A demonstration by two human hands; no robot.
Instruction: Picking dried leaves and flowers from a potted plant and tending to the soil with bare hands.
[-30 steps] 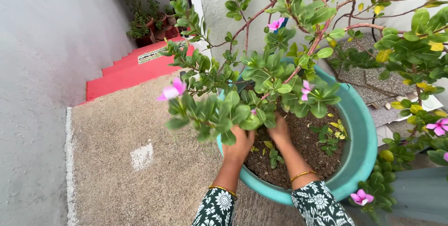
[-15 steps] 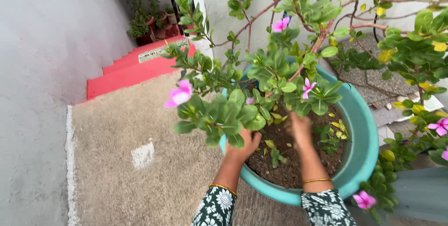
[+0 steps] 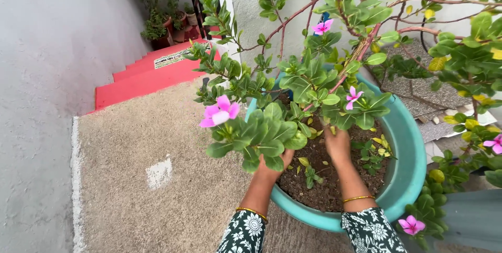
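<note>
A flowering plant [image 3: 308,83] with glossy green leaves and pink flowers [image 3: 219,112] grows in a wide teal pot [image 3: 413,148] filled with dark soil [image 3: 334,180]. My left hand [image 3: 272,168] reaches up under a leafy branch at the pot's near left rim, its fingers closed into the foliage and partly hidden. My right hand [image 3: 337,146] is over the soil in the middle of the pot, its fingertips hidden among the low leaves, where a few yellow leaves hang. Both wrists wear gold bangles and patterned sleeves.
The pot stands on a coarse beige landing [image 3: 157,180]. A grey wall [image 3: 36,75] runs along the left. Red steps [image 3: 151,72] descend behind, with potted plants [image 3: 162,28] at their far end. More leafy branches with pink flowers [image 3: 410,225] crowd the right side.
My right hand has pulled back from under the foliage and returned to the low leaves, slightly further right. My left hand has raised the branch a little; the flowers have shifted up and right.
</note>
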